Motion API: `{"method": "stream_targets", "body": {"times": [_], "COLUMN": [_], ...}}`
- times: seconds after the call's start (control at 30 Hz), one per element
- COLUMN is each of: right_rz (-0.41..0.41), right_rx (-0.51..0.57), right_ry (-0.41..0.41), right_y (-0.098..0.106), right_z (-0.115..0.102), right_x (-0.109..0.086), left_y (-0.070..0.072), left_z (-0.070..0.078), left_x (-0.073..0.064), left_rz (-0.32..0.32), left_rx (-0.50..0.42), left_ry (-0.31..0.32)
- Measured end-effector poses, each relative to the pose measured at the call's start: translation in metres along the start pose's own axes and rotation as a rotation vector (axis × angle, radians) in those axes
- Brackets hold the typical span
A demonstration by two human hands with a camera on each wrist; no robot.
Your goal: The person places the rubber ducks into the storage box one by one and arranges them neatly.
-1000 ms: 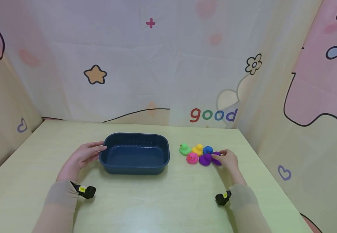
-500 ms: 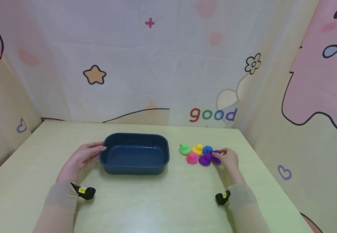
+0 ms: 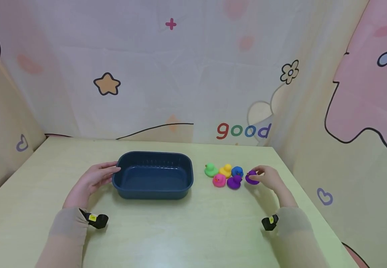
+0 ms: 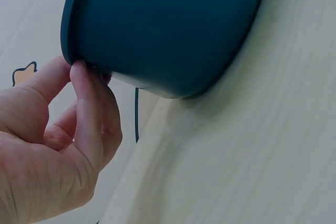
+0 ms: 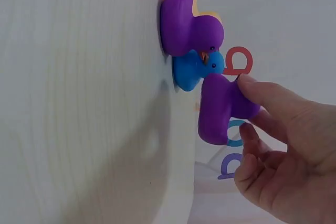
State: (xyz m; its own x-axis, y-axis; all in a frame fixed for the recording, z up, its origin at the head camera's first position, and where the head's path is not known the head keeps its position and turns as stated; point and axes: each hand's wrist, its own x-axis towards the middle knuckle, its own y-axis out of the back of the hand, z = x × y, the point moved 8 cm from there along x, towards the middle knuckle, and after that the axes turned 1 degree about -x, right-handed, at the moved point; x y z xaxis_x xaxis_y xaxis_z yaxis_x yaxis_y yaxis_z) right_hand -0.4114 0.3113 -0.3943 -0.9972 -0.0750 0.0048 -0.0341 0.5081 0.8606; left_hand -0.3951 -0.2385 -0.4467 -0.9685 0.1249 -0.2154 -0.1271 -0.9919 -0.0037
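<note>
My right hand (image 3: 271,178) pinches a purple rubber duck (image 5: 216,109) by its head, between thumb and fingers. In the right wrist view the duck appears lifted off the table. A second purple duck (image 3: 235,182) sits just left of it, near a blue duck (image 3: 237,171), a yellow duck (image 3: 225,171), a pink duck (image 3: 219,180) and a green duck (image 3: 211,170). At the left end of a dark blue plastic basin (image 3: 153,194), my left hand (image 3: 96,179) holds the rim with thumb and fingertips (image 4: 80,72). The basin's inside shows no objects.
Everything stands on a pale wooden table (image 3: 180,230). Printed cloth (image 3: 193,74) hangs behind the table and along both sides. The ducks lie to the right of the basin, with a small gap between.
My right hand has drawn the purple duck to the right, away from the other ducks, and a gap now shows there. My left hand stays on the basin's rim.
</note>
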Motion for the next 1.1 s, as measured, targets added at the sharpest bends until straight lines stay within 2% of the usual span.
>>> {"method": "stream_targets", "body": {"times": [0.13, 0.23, 0.6, 1.1], "right_rz": [-0.034, -0.063, -0.114, -0.129], "right_rx": [-0.039, -0.033, -0.044, -0.071], "right_ry": [0.135, 0.179, 0.192, 0.195], "right_y": [0.002, 0.000, -0.012, -0.022], "right_z": [-0.007, -0.010, -0.011, -0.009], "right_x": [0.002, 0.002, 0.006, 0.004], "left_y": [0.001, 0.002, 0.001, 0.000], "left_z": [0.001, 0.002, 0.000, -0.001], "left_x": [0.000, -0.001, -0.001, -0.002], "left_rz": [0.003, 0.005, 0.002, 0.004], "left_rx": [0.007, 0.009, -0.018, -0.024], "left_ry": [-0.002, -0.002, 0.005, 0.009]}}
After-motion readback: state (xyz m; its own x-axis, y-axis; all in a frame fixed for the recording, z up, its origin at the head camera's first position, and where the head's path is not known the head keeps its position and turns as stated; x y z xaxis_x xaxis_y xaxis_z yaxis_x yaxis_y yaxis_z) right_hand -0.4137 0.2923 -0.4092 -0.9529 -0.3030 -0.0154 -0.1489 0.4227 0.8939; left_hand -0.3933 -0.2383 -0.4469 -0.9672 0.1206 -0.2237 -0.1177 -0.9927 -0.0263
